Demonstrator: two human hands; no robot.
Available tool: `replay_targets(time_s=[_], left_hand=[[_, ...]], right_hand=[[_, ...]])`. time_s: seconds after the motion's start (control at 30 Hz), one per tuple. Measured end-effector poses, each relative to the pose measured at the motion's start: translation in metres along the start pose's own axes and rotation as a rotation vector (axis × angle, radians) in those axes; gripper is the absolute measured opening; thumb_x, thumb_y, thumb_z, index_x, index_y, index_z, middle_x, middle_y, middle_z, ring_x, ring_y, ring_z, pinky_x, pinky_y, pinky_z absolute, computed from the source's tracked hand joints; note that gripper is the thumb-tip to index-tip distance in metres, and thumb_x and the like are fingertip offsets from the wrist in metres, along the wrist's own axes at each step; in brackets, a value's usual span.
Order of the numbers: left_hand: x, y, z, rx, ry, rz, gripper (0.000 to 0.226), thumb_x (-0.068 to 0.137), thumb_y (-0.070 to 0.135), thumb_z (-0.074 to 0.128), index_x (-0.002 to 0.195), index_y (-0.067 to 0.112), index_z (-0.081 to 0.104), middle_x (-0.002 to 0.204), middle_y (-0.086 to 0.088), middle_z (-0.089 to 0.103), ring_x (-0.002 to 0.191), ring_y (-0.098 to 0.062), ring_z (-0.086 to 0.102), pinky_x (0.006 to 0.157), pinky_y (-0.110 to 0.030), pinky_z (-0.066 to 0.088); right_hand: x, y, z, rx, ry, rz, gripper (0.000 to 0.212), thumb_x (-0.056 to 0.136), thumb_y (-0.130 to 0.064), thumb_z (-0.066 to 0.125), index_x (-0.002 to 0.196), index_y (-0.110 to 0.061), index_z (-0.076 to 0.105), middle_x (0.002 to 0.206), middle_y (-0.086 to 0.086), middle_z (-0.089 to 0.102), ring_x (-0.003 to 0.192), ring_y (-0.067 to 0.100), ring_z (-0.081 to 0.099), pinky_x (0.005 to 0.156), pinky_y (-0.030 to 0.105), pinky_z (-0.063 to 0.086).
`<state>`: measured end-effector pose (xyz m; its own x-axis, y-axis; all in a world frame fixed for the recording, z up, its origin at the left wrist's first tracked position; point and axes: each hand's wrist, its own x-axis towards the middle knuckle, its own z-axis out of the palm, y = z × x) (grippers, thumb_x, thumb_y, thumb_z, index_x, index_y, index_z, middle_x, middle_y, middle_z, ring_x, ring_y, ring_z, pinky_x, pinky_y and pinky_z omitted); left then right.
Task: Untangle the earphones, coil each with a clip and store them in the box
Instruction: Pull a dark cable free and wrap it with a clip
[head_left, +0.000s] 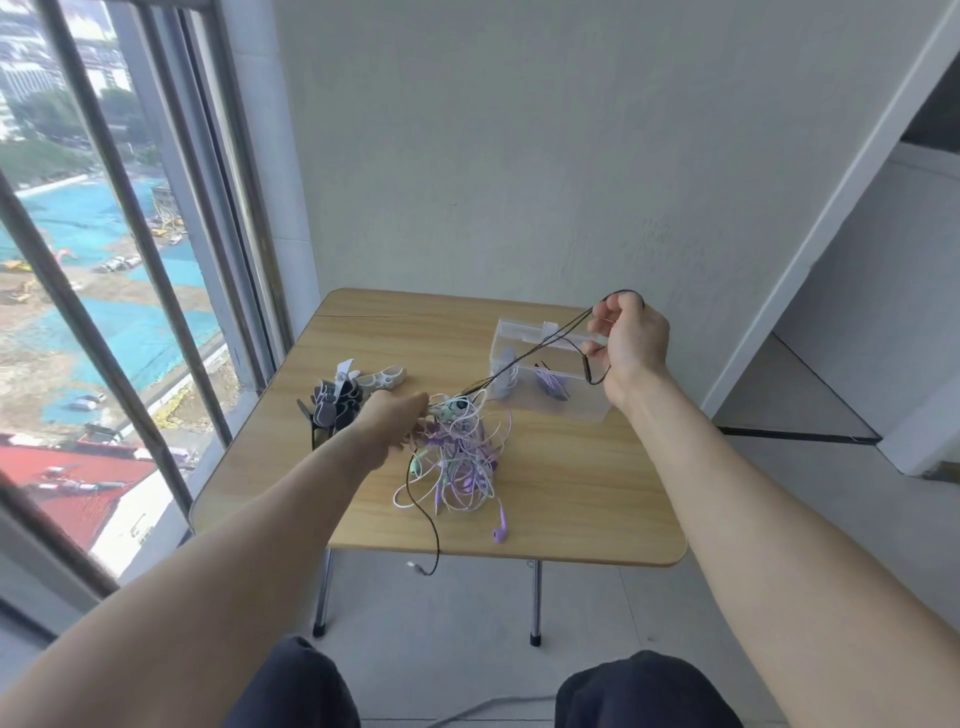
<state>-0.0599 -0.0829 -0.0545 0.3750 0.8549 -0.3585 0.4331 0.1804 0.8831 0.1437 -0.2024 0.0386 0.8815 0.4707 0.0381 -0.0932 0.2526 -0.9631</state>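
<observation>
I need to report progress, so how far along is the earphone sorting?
Early. Done: the clear box already holds two coiled sets. In hand: the right hand pulls the black earphone cord from the tangle, which the left hand holds. Left: most of the tangle, with the clips waiting.

Your tangle lies mid-table, clips to its left. Box sits behind, to the right.

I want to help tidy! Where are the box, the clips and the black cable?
box (566, 400), head view, front wall.
clips (332, 402), head view, middle of the pile.
black cable (524, 356), head view, taut stretch.
</observation>
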Motion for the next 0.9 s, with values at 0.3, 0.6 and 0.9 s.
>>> replay_targets(time_s=[0.3,0.6,0.9], left_hand=[[0.004,0.006,0.008,0.47,0.382,0.303,0.025,0.083,0.023,0.066,0.108,0.022,0.066,0.111,-0.006,0.058,0.112,-0.028,0.049,0.097,-0.042,0.035],[-0.009,0.002,0.04,0.471,0.0,0.619,0.043,0.076,0.037,0.058,0.113,0.018,0.069,0.106,0.003,0.075,0.105,-0.021,0.068,0.104,-0.047,0.045],[-0.003,0.0,0.029,0.55,0.17,0.649,0.015,0.088,0.022,0.065,0.095,0.012,0.073,0.094,-0.006,0.076,0.091,-0.03,0.068,0.093,-0.046,0.05]], right_hand=[[-0.005,0.008,0.006,0.02,-0.107,-0.05,0.024,0.098,-0.004,0.037,0.08,-0.009,0.053,0.076,0.006,0.063,0.073,0.022,0.071,0.064,0.034,0.054],[-0.025,-0.01,0.033,-0.016,-0.317,-0.13,0.027,0.099,-0.003,0.04,0.077,-0.009,0.054,0.084,0.013,0.069,0.082,0.027,0.073,0.079,0.042,0.059],[-0.013,-0.019,0.022,0.143,-0.137,-0.147,0.027,0.098,-0.001,0.037,0.077,-0.007,0.054,0.074,0.01,0.067,0.078,0.029,0.074,0.069,0.034,0.059]])
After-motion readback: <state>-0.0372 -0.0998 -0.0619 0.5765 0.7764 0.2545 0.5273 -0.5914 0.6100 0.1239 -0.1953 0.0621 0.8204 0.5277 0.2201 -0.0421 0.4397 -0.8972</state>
